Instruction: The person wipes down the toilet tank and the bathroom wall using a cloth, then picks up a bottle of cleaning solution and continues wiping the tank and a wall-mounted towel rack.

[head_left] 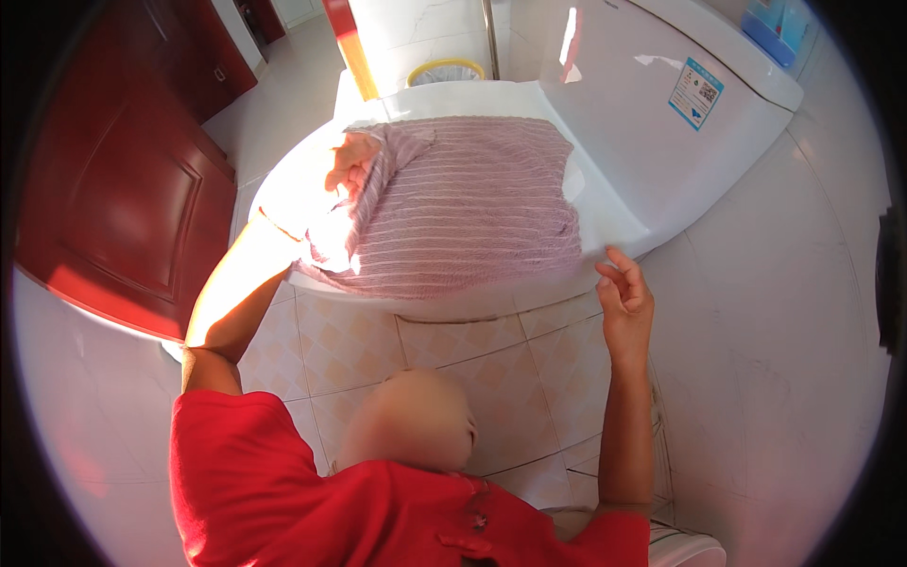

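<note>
A pink-purple towel [472, 198] with pale stripes lies spread over the closed lid of a white toilet [595, 203]. Its left side is bunched up and folded over. My left hand [348, 168] is at that left edge, fingers curled around the folded cloth; strong sunlight washes out part of the hand and wrist. My right hand [625, 298] hovers by the right front side of the toilet, close to the base of the tank. Its fingers are loosely bent and apart, with nothing in them, and it is off the towel.
The toilet tank [661, 104] rises at the back right, with a blue container [773, 33] on top. A bin with a yellow rim [446, 71] stands behind the toilet. A red door [128, 180] is at the left, and a white tiled wall [765, 359] runs along the right.
</note>
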Demonstrator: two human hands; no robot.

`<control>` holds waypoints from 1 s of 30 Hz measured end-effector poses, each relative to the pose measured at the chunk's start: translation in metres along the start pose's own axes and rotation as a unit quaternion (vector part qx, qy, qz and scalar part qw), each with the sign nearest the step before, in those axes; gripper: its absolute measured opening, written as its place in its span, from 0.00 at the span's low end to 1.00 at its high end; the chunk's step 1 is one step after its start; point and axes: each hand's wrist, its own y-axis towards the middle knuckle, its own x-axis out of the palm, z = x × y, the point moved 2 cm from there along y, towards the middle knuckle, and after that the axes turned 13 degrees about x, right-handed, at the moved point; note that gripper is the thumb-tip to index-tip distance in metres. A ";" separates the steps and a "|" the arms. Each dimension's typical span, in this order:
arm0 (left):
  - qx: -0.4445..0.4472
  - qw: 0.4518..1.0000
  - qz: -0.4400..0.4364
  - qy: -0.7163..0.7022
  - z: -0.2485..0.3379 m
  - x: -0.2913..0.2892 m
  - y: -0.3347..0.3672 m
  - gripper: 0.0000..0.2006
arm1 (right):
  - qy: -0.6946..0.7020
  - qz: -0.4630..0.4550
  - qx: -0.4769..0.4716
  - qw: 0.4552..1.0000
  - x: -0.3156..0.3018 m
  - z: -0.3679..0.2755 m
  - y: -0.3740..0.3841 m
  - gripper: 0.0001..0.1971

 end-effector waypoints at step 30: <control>0.009 0.960 0.134 0.244 -0.063 -0.051 0.083 0.07 | -0.070 -0.039 -0.151 0.985 0.041 -0.061 -0.058 0.16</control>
